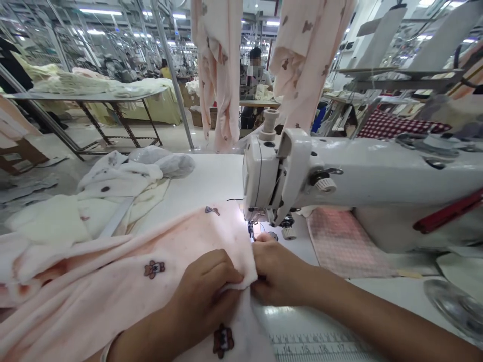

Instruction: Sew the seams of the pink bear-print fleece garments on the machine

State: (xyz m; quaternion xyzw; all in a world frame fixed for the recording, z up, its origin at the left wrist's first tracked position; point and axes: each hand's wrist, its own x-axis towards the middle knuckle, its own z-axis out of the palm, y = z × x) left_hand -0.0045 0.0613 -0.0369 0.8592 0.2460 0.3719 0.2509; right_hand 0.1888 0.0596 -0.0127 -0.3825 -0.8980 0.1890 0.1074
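A pink plush fabric [181, 236] printed with brown bears spreads over the left and middle of the sewing table. My left hand [211, 286] pinches its edge between thumb and fingers, just in front of the needle area. Close beside it, my right hand [277, 269] is closed at the fabric's right edge, its fingertips near the presser foot [250, 230]. Part of its grip is hidden behind the cloth. The white sewing machine [264, 176] stands over the fabric, its lamp lighting the cloth beside the needle.
White and cream fabric pieces [116, 181] lie at the left back. Pink checked cloth [347, 241] rests under the machine arm. A ruler scale [313, 347] runs along the front edge. Pink printed garments [219, 65] hang behind the machine. Farther back, a person [256, 70] sits at another station.
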